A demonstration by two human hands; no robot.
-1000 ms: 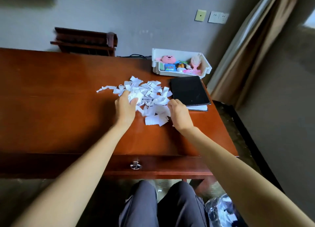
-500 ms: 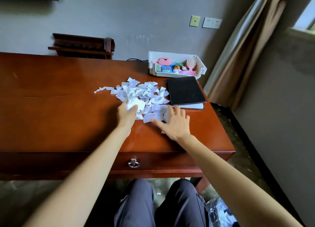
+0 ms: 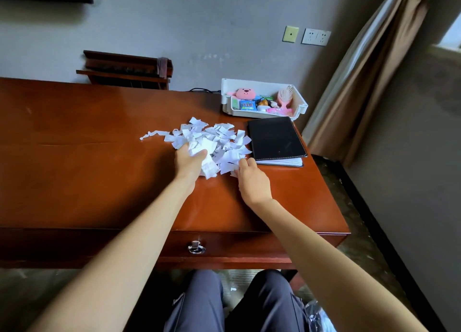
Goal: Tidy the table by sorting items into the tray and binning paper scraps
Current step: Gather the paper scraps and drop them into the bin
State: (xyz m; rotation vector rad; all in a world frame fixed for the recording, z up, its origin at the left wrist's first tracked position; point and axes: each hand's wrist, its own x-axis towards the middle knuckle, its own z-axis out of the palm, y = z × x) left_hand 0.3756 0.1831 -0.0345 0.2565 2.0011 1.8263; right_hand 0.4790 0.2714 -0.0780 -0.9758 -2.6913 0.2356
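A heap of white paper scraps (image 3: 212, 137) lies in the middle of the brown wooden table (image 3: 87, 172). My left hand (image 3: 188, 163) is at the heap's near left edge, its fingers closed around a bunch of scraps. My right hand (image 3: 252, 179) rests at the heap's near right edge, fingers curled and touching a few scraps. A white tray (image 3: 298, 102) stands at the back right of the table, holding a pink plush toy (image 3: 245, 93), a pink hairbrush (image 3: 284, 98) and several small items.
A black notebook (image 3: 275, 138) lies right of the heap, just in front of the tray. A clear plastic bag (image 3: 318, 318) sits on the floor by my right knee. A drawer handle (image 3: 196, 247) is on the table's front. A curtain (image 3: 361, 69) hangs at right.
My left hand has gathered more scraps and closed on a bigger bunch. My right hand went from spread flat on the scraps to curled at the heap's edge.
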